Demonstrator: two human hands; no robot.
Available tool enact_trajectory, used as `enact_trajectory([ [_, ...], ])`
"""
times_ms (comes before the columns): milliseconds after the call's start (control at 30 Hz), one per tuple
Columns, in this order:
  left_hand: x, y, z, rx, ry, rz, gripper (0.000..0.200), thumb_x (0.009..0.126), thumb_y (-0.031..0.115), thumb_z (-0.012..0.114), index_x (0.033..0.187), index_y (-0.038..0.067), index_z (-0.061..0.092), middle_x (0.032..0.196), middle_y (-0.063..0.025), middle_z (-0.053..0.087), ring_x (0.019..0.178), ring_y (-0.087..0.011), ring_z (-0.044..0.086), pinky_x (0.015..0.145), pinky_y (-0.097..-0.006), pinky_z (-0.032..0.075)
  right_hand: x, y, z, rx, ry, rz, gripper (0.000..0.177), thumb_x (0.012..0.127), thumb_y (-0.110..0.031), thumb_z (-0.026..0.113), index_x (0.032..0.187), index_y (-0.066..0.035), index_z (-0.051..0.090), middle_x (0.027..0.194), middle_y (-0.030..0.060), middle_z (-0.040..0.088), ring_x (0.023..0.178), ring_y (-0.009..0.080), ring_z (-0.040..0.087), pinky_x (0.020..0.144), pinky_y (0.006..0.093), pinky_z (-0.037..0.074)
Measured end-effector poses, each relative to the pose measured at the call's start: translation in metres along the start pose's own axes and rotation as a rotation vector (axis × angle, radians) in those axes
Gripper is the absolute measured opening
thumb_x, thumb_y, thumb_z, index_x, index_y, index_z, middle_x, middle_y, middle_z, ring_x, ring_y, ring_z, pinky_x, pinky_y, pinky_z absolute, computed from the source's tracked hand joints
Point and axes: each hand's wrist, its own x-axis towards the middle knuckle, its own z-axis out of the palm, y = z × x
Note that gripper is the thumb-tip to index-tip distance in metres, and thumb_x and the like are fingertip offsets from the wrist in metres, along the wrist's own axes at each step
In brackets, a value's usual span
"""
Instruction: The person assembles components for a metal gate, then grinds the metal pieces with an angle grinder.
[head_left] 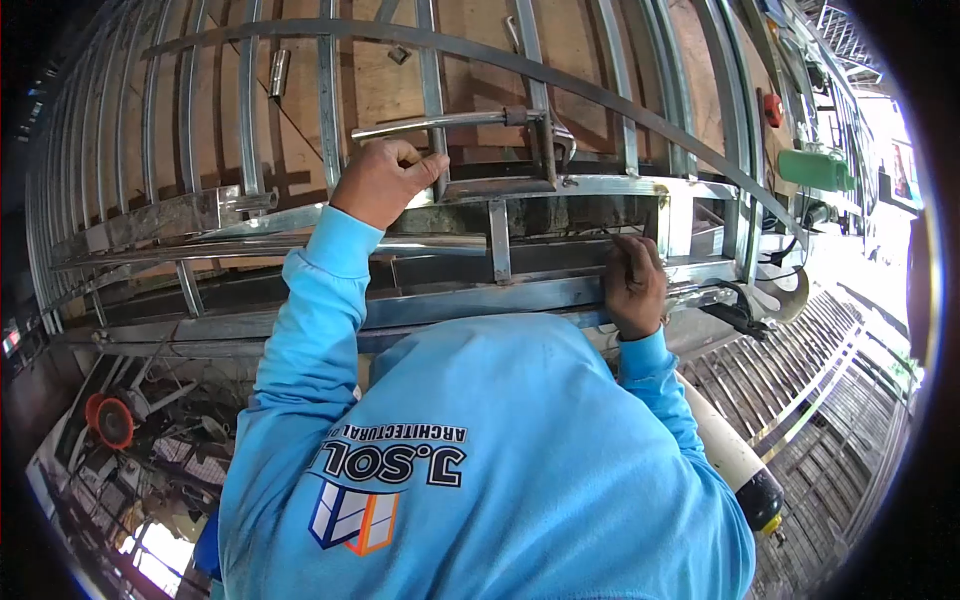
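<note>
Steel frame (600, 187) lies on the plywood counter (385, 85), all around the clamp (545, 140). The frame is made of many thin, flat, grey bars. They are shiny in places, with dull, dark marks at the joins. One long curved strip (600, 93) bends over the straight bars above the clamp.

We think the frame is stiff and hard, and heavy as a whole because it is so big. The bar edges look thin and may be sharp, so the flat sides of a thick bar are the best place to hold.

Our left hand (385, 182) is just left of the clamp, and its grip is closed tight around one upright bar. Our right hand (633, 288) is below and right of the clamp. Its grip is curled shut on a thin dark tool (622, 243) that touches the frame. We cannot tell what the tool is.
</note>
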Motion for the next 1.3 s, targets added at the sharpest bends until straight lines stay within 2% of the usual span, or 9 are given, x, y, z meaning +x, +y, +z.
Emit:
enact_trajectory([
  [167,0.000,0.004,0.005,0.044,0.047,0.025,0.046,0.088,0.040,0.074,0.080,-0.005,0.072,0.068,-0.0191,0.066,0.059,-0.0259,0.060,0.059,-0.0399,0.048,-0.001,0.010,0.002,-0.057,0.030,-0.088,0.021,0.087,-0.004,0.063,0.108,-0.003,0.066,0.096,0.0174,0.063,0.081,0.0368,0.066,0.067,0.0416,0.053],
  [500,-0.003,0.005,0.009,0.056,0.105,0.000,0.043,0.088,0.039,0.071,0.075,-0.002,0.071,0.067,-0.0196,0.066,0.061,-0.0312,0.064,0.060,-0.0418,0.049,-0.001,0.002,-0.001,-0.024,0.000,-0.043,0.019,0.089,-0.003,0.063,0.108,-0.002,0.065,0.098,0.0171,0.062,0.074,0.0332,0.066,0.059,0.0370,0.054],
  [700,-0.005,0.008,0.012,0.073,0.130,-0.026,0.043,0.087,0.040,0.070,0.072,0.000,0.069,0.065,-0.0191,0.065,0.061,-0.0333,0.064,0.061,-0.0431,0.049,-0.002,0.014,0.002,-0.021,0.012,-0.091,0.020,0.089,-0.002,0.062,0.108,-0.002,0.066,0.096,0.0171,0.062,0.079,0.0346,0.066,0.064,0.0387,0.054],
  [900,-0.008,0.008,0.014,0.080,0.167,0.010,0.042,0.088,0.039,0.070,0.073,0.000,0.069,0.067,-0.0188,0.066,0.061,-0.0329,0.064,0.062,-0.0430,0.050,-0.002,0.006,0.000,0.037,-0.046,0.033,0.021,0.089,-0.001,0.061,0.109,-0.003,0.066,0.096,0.0173,0.063,0.082,0.0369,0.065,0.069,0.0416,0.053],
  [1100,-0.009,0.010,0.011,0.060,0.136,-0.002,0.041,0.089,0.039,0.070,0.075,0.001,0.070,0.068,-0.0178,0.067,0.064,-0.0319,0.065,0.063,-0.0424,0.051,0.000,0.009,0.002,-0.026,-0.033,-0.061,0.021,0.089,-0.001,0.061,0.109,-0.004,0.066,0.096,0.0168,0.063,0.082,0.0348,0.066,0.070,0.0410,0.053],
  [1300,-0.010,0.006,0.011,0.063,0.145,0.029,0.041,0.089,0.040,0.070,0.076,0.001,0.070,0.072,-0.0173,0.068,0.069,-0.0352,0.066,0.066,-0.0450,0.051,0.001,0.003,0.000,0.012,-0.093,0.006,0.023,0.086,-0.001,0.061,0.108,-0.002,0.065,0.096,0.0174,0.063,0.084,0.0345,0.066,0.073,0.0403,0.053],
])
